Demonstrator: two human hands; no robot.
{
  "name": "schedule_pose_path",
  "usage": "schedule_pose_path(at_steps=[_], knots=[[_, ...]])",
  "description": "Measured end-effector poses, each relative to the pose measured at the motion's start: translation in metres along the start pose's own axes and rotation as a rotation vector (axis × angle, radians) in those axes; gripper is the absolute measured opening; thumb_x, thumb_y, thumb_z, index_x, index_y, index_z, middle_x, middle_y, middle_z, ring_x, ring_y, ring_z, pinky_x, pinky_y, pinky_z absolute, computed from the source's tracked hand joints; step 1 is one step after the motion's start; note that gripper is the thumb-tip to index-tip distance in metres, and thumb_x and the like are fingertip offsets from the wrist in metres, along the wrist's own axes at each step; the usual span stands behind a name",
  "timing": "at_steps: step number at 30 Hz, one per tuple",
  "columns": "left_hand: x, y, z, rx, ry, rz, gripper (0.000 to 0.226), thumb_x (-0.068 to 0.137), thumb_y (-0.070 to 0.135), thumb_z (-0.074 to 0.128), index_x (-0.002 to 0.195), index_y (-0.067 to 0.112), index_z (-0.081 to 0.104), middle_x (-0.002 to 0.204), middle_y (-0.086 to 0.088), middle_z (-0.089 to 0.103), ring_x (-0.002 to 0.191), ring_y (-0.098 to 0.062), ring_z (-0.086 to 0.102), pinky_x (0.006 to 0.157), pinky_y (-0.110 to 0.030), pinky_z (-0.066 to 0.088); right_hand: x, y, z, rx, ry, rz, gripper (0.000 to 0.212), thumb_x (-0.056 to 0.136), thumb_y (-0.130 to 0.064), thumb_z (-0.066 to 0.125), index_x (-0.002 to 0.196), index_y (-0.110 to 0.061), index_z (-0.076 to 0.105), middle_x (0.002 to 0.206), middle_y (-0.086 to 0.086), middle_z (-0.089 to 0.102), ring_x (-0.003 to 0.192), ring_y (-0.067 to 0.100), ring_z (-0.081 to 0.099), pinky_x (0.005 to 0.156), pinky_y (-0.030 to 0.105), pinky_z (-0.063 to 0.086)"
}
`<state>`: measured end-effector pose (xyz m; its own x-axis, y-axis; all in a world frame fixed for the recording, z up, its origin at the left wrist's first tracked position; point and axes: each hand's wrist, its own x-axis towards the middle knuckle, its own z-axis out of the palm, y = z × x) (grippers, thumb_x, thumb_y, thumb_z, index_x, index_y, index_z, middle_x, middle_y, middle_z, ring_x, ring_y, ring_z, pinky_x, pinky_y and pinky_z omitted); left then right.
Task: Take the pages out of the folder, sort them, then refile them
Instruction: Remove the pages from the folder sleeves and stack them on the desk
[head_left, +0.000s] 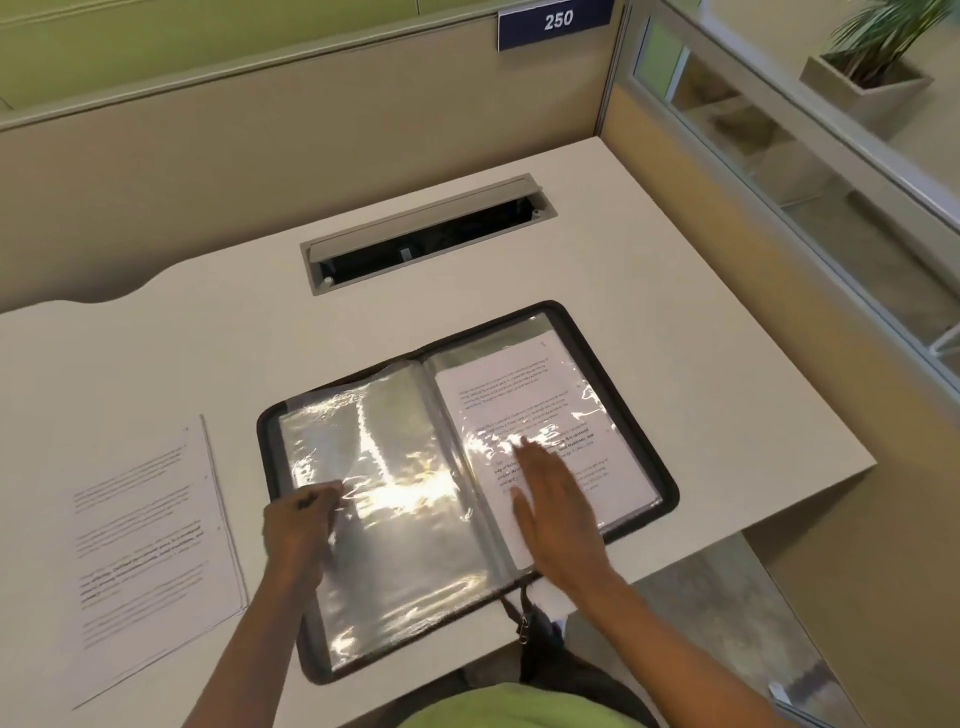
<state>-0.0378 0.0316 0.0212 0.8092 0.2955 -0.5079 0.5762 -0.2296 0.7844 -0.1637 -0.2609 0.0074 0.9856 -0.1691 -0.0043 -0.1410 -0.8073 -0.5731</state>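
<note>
Head view: the black zip folder (671, 492) lies open on the desk (208, 364). The left grip (298, 525) is over the folder's left half, its fingers curled and pinching a clear sleeve (395, 467) near its outer edge. The right grip (556, 514) lies flat with straight fingers on the folder's right half — pressing a sleeved printed page (545, 405). Left of the folder, apart from it, lie loose pages (150, 545) — behind the folder, a cable hatch (426, 234) stands open.
</note>
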Motion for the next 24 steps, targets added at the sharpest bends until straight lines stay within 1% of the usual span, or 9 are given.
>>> schedule_pose_path(at_steps=[2, 6, 9, 12, 15, 17, 19, 22, 24], knots=[[0.003, -0.003, -0.012, 0.068, 0.061, 0.036, 0.008, 0.090, 0.014, 0.082, 0.097, 0.011, 0.083, 0.083, -0.006, 0.079, 0.080, -0.027, 0.074, 0.074, -0.037, 0.058, 0.017, 0.021, -0.009, -0.025, 0.055, 0.102, 0.056, 0.111, -0.037, 0.036, 0.162, -0.021, 0.022, 0.169, -0.001, 0.022, 0.155, 0.014, 0.018, 0.127, 0.040, 0.021], [0.003, -0.001, -0.026, 0.136, 0.114, 0.082, 0.013, 0.082, 0.024, 0.089, 0.081, 0.013, 0.082, 0.058, -0.003, 0.070, 0.052, -0.023, 0.059, 0.060, -0.036, 0.056, 0.047, 0.060, -0.024, -0.152, 0.069, 0.286, 0.059, 0.107, -0.038, 0.044, 0.158, -0.012, 0.030, 0.162, 0.012, 0.035, 0.148, 0.028, 0.036, 0.119, 0.048, 0.038], [0.003, 0.003, -0.023, 0.275, 0.158, 0.162, 0.019, 0.080, 0.028, 0.091, 0.074, 0.014, 0.079, 0.062, -0.004, 0.071, 0.059, -0.023, 0.067, 0.055, -0.022, 0.053, 0.064, 0.071, -0.034, -0.208, 0.102, 0.334, 0.050, 0.101, -0.036, 0.056, 0.142, -0.010, 0.045, 0.142, 0.013, 0.055, 0.128, 0.029, 0.054, 0.103, 0.043, 0.052], [0.005, 0.002, -0.008, 0.465, 0.286, 0.200, 0.019, 0.084, 0.023, 0.087, 0.084, 0.012, 0.071, 0.081, -0.007, 0.072, 0.081, -0.034, 0.070, 0.071, -0.035, 0.055, 0.080, 0.073, -0.044, -0.187, 0.106, 0.344, 0.041, 0.099, -0.034, 0.063, 0.130, -0.010, 0.052, 0.126, 0.011, 0.059, 0.113, 0.025, 0.055, 0.092, 0.038, 0.053], [0.003, -0.004, 0.020, 0.791, 0.381, 0.351, 0.051, 0.087, 0.018, 0.078, 0.133, 0.010, 0.057, 0.139, -0.020, 0.056, 0.124, -0.046, 0.054, 0.102, -0.059, 0.039, 0.093, 0.074, -0.052, -0.096, 0.080, 0.401, 0.046, 0.098, -0.029, 0.066, 0.135, -0.008, 0.050, 0.125, 0.012, 0.058, 0.113, 0.027, 0.056, 0.096, 0.038, 0.052], [-0.012, 0.001, 0.049, 0.777, 0.278, 0.474, 0.069, 0.092, 0.022, 0.071, 0.155, 0.017, 0.042, 0.165, -0.015, 0.030, 0.148, -0.039, 0.034, 0.117, -0.059, 0.022, 0.099, 0.075, -0.055, -0.021, 0.082, 0.420, 0.047, 0.097, -0.024, 0.068, 0.136, -0.008, 0.050, 0.123, 0.011, 0.059, 0.111, 0.026, 0.059, 0.093, 0.038, 0.054], [-0.032, 0.006, 0.087, 0.747, 0.094, 0.633, 0.069, 0.100, 0.030, 0.065, 0.162, 0.024, 0.034, 0.174, -0.007, 0.013, 0.159, -0.028, 0.017, 0.126, -0.058, 0.009, 0.104, 0.075, -0.059, 0.023, 0.092, 0.420, 0.036, 0.097, -0.018, 0.068, 0.129, -0.010, 0.053, 0.115, 0.007, 0.062, 0.100, 0.021, 0.061, 0.083, 0.034, 0.053], [-0.061, 0.005, 0.143, 0.853, -0.149, 0.894, 0.065, 0.108, 0.046, 0.045, 0.167, 0.030, 0.020, 0.176, 0.001, -0.002, 0.162, -0.016, -0.005, 0.129, -0.053, -0.004, 0.108, 0.078, -0.064, 0.042, 0.110, 0.422, 0.013, 0.097, -0.016, 0.066, 0.106, -0.018, 0.056, 0.095, 0.000, 0.065, 0.078, 0.012, 0.061, 0.065, 0.024, 0.048], [-0.074, 0.002, 0.172, 0.889, -0.254, 0.967, 0.063, 0.109, 0.053, 0.028, 0.167, 0.030, 0.017, 0.176, 0.002, -0.005, 0.162, -0.015, -0.009, 0.130, -0.053, -0.005, 0.109, 0.078, -0.068, 0.034, 0.114, 0.416, 0.015, 0.097, -0.017, 0.066, 0.092, -0.021, 0.052, 0.082, -0.005, 0.063, 0.068, 0.009, 0.060, 0.058, 0.024, 0.050]])
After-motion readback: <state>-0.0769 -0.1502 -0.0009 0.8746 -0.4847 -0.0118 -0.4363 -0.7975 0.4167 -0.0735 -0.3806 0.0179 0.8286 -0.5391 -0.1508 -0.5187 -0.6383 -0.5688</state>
